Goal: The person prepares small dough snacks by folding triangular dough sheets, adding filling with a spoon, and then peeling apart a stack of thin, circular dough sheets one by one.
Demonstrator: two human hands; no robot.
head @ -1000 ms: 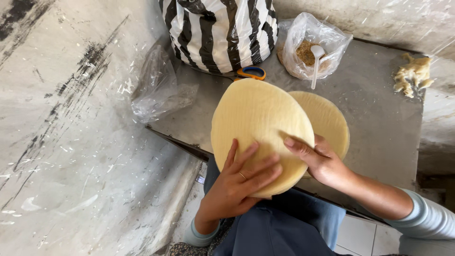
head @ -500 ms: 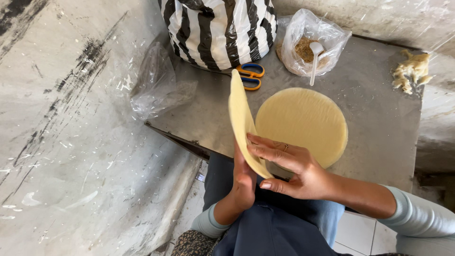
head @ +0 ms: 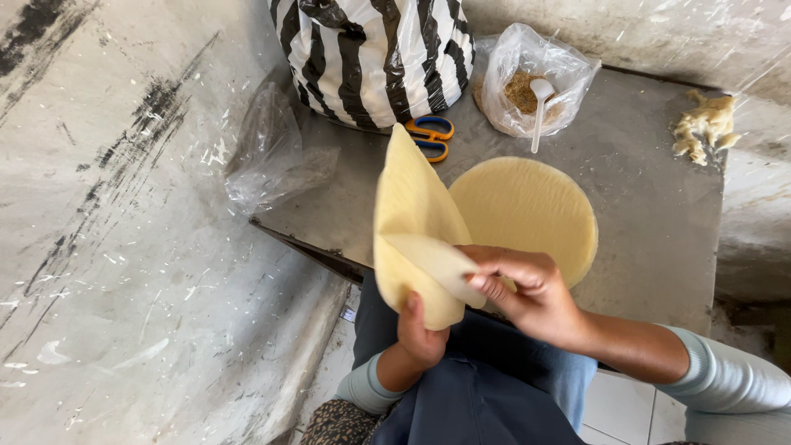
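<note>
Grey slab table (head: 643, 206), scuffed concrete wall (head: 124, 247), both hands' fingers clamped on folded wrapper (head: 412, 222)

The thin round sheets (head: 527, 210) were pale yellow, and the surface (head: 651, 222) under them was dull grey. The bag (head: 375, 53) behind was striped black and white, the scissors (head: 431, 136) had orange-and-blue handles, and the spoon (head: 540, 107) was white.

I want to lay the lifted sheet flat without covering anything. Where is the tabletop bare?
Bare table lies right of the flat round sheet, below the yellow scraps. A smaller patch sits between the empty clear bag and the sheet. The back is crowded: striped bag, scissors, bag with spoon.
</note>
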